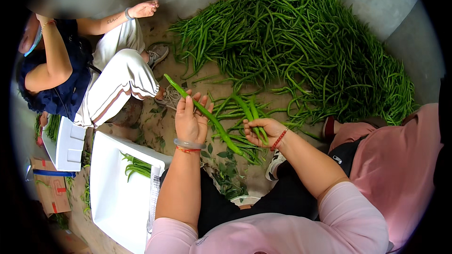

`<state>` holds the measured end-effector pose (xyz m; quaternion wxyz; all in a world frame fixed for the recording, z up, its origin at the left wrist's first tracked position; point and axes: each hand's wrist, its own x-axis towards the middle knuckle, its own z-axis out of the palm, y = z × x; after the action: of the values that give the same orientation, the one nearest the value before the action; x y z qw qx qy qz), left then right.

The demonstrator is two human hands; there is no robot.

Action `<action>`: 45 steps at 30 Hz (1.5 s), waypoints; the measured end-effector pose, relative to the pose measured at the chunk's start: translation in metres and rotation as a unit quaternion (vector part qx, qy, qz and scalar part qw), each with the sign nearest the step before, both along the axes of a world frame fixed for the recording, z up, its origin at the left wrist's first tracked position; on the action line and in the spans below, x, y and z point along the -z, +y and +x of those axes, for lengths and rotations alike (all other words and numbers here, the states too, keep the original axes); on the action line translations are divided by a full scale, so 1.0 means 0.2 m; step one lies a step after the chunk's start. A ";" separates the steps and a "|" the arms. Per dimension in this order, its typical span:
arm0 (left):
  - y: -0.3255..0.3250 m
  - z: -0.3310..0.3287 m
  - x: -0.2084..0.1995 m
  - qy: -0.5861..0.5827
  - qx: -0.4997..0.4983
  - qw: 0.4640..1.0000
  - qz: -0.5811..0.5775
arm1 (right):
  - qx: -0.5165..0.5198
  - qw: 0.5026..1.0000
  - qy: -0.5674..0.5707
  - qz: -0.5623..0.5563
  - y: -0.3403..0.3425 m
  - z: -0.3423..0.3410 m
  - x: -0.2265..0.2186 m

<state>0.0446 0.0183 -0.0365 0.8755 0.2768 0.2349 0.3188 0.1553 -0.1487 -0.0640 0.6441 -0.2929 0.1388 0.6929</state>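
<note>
My left hand (pixel 192 121) is palm up with its fingers curled round one long green chili pepper (pixel 220 128). The pepper slants across the fingers, its far end pointing up and left, its other end hanging toward my right hand. In my right hand (pixel 264 131), two or so green chilies (pixel 243 105) are pinched between thumb and fingers, their tips sticking out away from me. Under and between both hands, loose chilies (pixel 221 108) are strewn on the floor.
A large heap of green chilies (pixel 292 42) lies against the wall. To my left stands a white foam box (pixel 113 202) holding a few chilies (pixel 136 167). Another foam box (pixel 70 146) and a cardboard box (pixel 49 188) are farther left. Co-workers sit at left (pixel 117 73) and right (pixel 386 160).
</note>
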 end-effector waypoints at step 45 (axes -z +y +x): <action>-0.14 0.03 0.03 0.162 0.130 0.977 0.048 | -0.129 0.726 -0.665 -0.114 0.15 -0.37 -0.03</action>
<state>0.0502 -0.0105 -0.0431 0.8456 0.3944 0.3199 0.1645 0.0822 -0.1185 -0.0573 0.4374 -0.7649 -0.2870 0.3758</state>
